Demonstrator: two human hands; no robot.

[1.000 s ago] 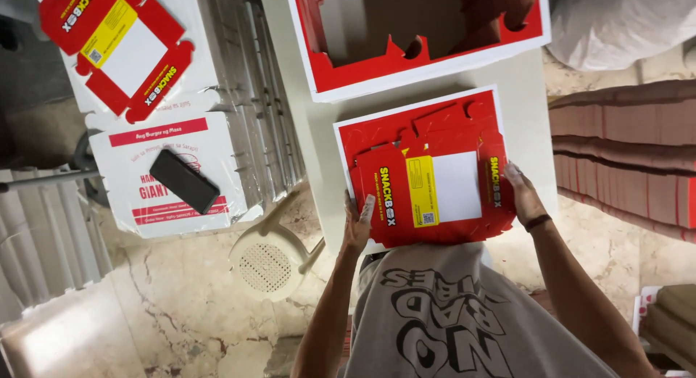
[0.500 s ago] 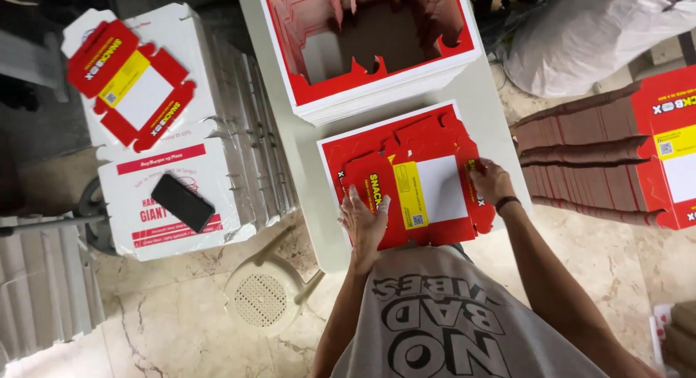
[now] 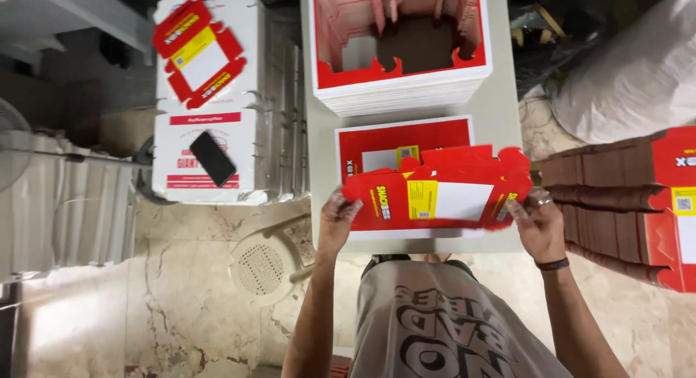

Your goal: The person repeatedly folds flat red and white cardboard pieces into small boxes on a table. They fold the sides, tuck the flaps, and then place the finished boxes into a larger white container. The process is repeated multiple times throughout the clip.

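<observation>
Packing workshop, small scale: tall stack of flat red die-cut cardboard sheets (image 3: 400,88) on the surface (image 3: 500,110) beyond the fingers (image 3: 335,202); folded red cartons (image 3: 616,204) piled right of them; white boxes (image 3: 206,153) stacked left; marble floor (image 3: 181,305).

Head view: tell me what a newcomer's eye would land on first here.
First the red, yellow and white die-cut carton blank, held up over the near edge of the pale table by the left hand and right hand, one at each end. Behind it, a tall stack of flat red-bordered blanks sits at the table's far end. To the left, a black phone lies on a white box.
</observation>
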